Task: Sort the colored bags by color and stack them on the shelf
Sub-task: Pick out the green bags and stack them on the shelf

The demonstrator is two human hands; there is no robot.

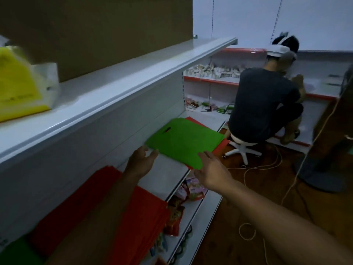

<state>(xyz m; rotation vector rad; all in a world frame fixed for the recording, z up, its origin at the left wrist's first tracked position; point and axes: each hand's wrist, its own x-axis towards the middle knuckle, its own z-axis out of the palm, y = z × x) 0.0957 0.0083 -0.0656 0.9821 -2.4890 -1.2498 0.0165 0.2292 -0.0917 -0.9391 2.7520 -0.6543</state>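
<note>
Green bag [183, 141] lies flat on the middle shelf [168, 173], on top of a red bag [219, 148] whose edges peek out at the far corner and along the rt side. The green one has a cut-out handle slot near its far-left corner.

Left hand [142, 161] is at the near-left corner of the green bag, fingers loosely spread, thumb and fingertips just at the bag's edge; can't tell if it's actually touching. Right hand [210, 172] is at the near-right corner, fingers relaxed and extended, fingertips resting on or just at the edge of the green bag. Neither hand pinches anything.

Closer to the camera on the same shelf, under the left forearm, sits a stack of red bags [118, 213]. A patch of green [17, 251] shows at the bottom-left corner, prob. another bag, partly cut off.

Upper shelf [107, 87] holds a yellow bag [17, 85] w/ a white plastic bag [50, 81] just beside it, and a big brown cardboard panel [95, 31] behind. Lower shelf has snack packets [191, 190].

Background: another person [265, 100] in a dark shirt sits on a white stool [242, 148], facing a red-trimmed shelf unit [214, 79]. Yellow cable [267, 165] trails across the wood floor.
</note>
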